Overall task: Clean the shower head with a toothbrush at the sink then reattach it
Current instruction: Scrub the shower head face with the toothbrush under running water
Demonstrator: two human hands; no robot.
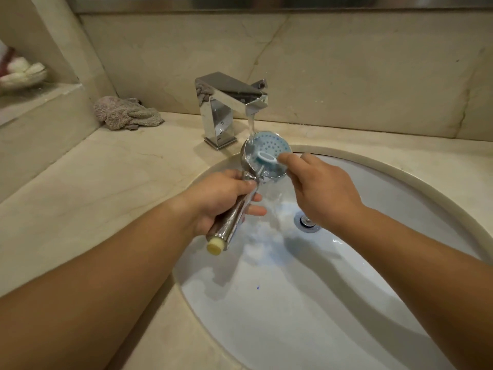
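Observation:
My left hand point(221, 198) grips the chrome handle of the shower head point(272, 145), whose round blue-dotted face tilts up toward me above the white sink point(386, 182). Water runs from the chrome faucet point(229, 102) onto the upper left of the face. My right hand point(320, 188) holds a white toothbrush point(266, 157), its head pressed against the shower face; most of the brush handle is hidden by my fingers. The yellowish threaded end of the shower handle sticks out below my left hand.
A crumpled grey-brown cloth point(128, 113) lies on the beige marble counter point(80, 182) left of the faucet. A shell-like dish point(21, 76) sits on a raised ledge at the far left. The sink drain point(306, 222) is under my right wrist.

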